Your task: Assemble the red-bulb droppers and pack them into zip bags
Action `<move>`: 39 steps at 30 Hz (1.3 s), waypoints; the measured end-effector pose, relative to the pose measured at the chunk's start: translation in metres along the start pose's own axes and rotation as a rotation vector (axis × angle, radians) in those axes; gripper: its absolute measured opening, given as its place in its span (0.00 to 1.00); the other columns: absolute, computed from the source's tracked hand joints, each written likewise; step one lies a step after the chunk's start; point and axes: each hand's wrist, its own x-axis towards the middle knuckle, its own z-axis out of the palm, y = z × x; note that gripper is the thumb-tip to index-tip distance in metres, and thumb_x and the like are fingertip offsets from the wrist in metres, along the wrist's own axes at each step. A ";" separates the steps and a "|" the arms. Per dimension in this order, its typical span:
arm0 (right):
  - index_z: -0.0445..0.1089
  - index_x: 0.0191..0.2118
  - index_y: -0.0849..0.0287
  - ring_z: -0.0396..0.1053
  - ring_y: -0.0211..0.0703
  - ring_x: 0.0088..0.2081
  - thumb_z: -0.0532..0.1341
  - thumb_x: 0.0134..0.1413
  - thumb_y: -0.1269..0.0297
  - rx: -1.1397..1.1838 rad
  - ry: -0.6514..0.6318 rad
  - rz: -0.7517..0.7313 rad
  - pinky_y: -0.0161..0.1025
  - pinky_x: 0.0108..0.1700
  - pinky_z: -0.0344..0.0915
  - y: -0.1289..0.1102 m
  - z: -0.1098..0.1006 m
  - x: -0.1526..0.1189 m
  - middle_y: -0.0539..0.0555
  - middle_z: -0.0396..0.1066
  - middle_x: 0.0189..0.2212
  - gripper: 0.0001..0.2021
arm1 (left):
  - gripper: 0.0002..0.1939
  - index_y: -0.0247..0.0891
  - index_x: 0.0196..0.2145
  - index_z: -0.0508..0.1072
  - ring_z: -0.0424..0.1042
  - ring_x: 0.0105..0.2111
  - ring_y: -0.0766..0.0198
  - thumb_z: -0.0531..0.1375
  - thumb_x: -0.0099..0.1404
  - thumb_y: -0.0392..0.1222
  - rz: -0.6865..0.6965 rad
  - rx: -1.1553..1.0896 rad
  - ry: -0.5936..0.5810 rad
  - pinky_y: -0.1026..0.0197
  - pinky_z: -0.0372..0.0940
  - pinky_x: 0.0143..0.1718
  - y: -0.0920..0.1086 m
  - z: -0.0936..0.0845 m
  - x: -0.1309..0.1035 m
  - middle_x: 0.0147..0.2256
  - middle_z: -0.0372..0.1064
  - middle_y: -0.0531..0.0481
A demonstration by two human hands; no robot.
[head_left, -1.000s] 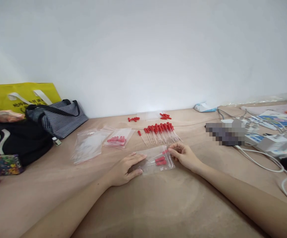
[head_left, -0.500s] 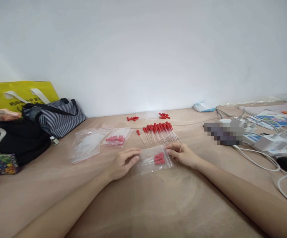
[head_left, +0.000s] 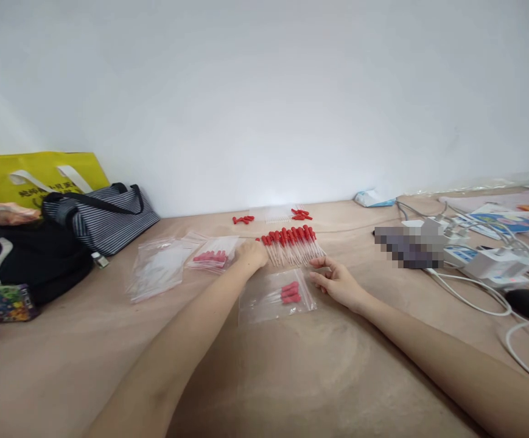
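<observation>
My left hand reaches forward over a lone dropper, its fingers curled down and closed around it; only a bit of the red bulb shows past the hand. To its right lies a row of several red-bulbed droppers with thin clear stems. A clear zip bag lies flat in front, with droppers inside, red bulbs toward the seal. My right hand rests just right of that bag, fingers apart and holding nothing.
Left of my left hand are a filled zip bag and flat clear bags. Loose red bulbs and stems lie near the wall. A striped bag stands left; chargers and white cables lie right.
My left hand has left the front zip bag and moved forward onto the lone dropper. My right hand has come slightly away from the bag's sealed edge.
</observation>
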 end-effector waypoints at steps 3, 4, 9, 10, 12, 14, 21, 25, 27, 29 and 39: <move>0.61 0.36 0.59 0.57 0.27 0.16 0.61 0.38 0.63 0.043 0.016 -0.030 0.30 0.17 0.54 0.001 0.000 0.001 0.46 0.61 0.26 0.15 | 0.16 0.29 0.36 0.70 0.68 0.40 0.45 0.50 0.59 0.43 0.007 0.033 0.022 0.52 0.61 0.35 -0.002 -0.009 -0.011 0.38 0.68 0.29; 0.61 0.36 0.59 0.57 0.27 0.17 0.61 0.38 0.63 0.062 0.013 -0.041 0.30 0.17 0.54 0.002 0.000 0.001 0.46 0.61 0.27 0.15 | 0.16 0.29 0.37 0.69 0.69 0.39 0.47 0.48 0.61 0.43 0.032 0.038 0.038 0.53 0.61 0.35 -0.007 -0.012 -0.019 0.38 0.69 0.31; 0.64 0.37 0.59 0.63 0.32 0.24 0.62 0.40 0.62 0.061 -0.127 -0.146 0.31 0.25 0.61 -0.001 0.004 -0.003 0.48 0.64 0.27 0.14 | 0.13 0.37 0.36 0.66 0.69 0.34 0.58 0.44 0.65 0.43 0.360 -0.039 0.149 0.59 0.61 0.34 -0.043 -0.010 -0.078 0.33 0.68 0.45; 0.64 0.39 0.59 0.64 0.33 0.28 0.62 0.41 0.63 0.056 -0.176 -0.175 0.32 0.29 0.62 -0.002 0.005 -0.005 0.50 0.66 0.30 0.15 | 0.13 0.37 0.33 0.66 0.68 0.32 0.61 0.44 0.65 0.43 0.484 -0.110 0.191 0.60 0.61 0.34 -0.050 -0.007 -0.089 0.31 0.67 0.47; 0.63 0.44 0.58 0.65 0.34 0.31 0.61 0.43 0.62 0.026 -0.278 -0.214 0.34 0.33 0.64 -0.006 0.007 -0.010 0.53 0.66 0.37 0.19 | 0.12 0.37 0.32 0.65 0.67 0.30 0.64 0.44 0.65 0.42 0.626 -0.230 0.245 0.63 0.61 0.32 -0.059 0.002 -0.107 0.30 0.66 0.49; 0.62 0.47 0.57 0.65 0.34 0.30 0.61 0.44 0.61 -0.040 -0.353 -0.235 0.34 0.32 0.64 -0.010 0.010 -0.014 0.54 0.67 0.38 0.21 | 0.11 0.37 0.31 0.65 0.66 0.30 0.65 0.45 0.65 0.40 0.696 -0.309 0.282 0.64 0.61 0.32 -0.062 0.009 -0.115 0.30 0.65 0.49; 0.69 0.39 0.59 0.66 0.36 0.25 0.62 0.41 0.57 0.015 -0.375 -0.116 0.35 0.28 0.64 -0.011 0.024 -0.022 0.51 0.71 0.26 0.17 | 0.08 0.38 0.32 0.66 0.65 0.31 0.64 0.49 0.64 0.39 0.817 -0.304 0.360 0.62 0.60 0.34 -0.052 0.015 -0.113 0.29 0.67 0.50; 0.72 0.31 0.60 0.65 0.35 0.23 0.64 0.38 0.59 -0.070 -0.329 -0.134 0.34 0.27 0.63 -0.007 0.031 -0.020 0.50 0.70 0.22 0.12 | 0.10 0.37 0.31 0.66 0.65 0.29 0.64 0.48 0.64 0.40 0.828 -0.290 0.374 0.62 0.60 0.32 -0.053 0.017 -0.116 0.28 0.67 0.49; 0.73 0.28 0.59 0.66 0.38 0.25 0.62 0.40 0.61 -0.182 -0.279 -0.202 0.36 0.29 0.63 -0.008 0.034 -0.022 0.51 0.70 0.22 0.08 | 0.12 0.36 0.29 0.66 0.65 0.28 0.64 0.47 0.65 0.40 0.822 -0.265 0.360 0.62 0.60 0.30 -0.054 0.018 -0.117 0.27 0.66 0.49; 0.73 0.26 0.57 0.67 0.39 0.27 0.61 0.42 0.63 -0.291 -0.216 -0.290 0.37 0.30 0.63 -0.010 0.037 -0.025 0.51 0.71 0.24 0.06 | 0.13 0.36 0.28 0.67 0.65 0.27 0.65 0.47 0.65 0.41 0.817 -0.244 0.351 0.62 0.60 0.29 -0.053 0.019 -0.118 0.26 0.66 0.49; 0.71 0.28 0.59 0.65 0.37 0.25 0.60 0.43 0.58 -0.203 -0.139 -0.358 0.34 0.27 0.61 -0.019 0.001 -0.008 0.51 0.70 0.24 0.09 | 0.18 0.39 0.47 0.60 0.65 0.41 0.59 0.54 0.59 0.45 0.671 -0.389 0.248 0.58 0.61 0.41 -0.064 0.006 -0.117 0.41 0.64 0.46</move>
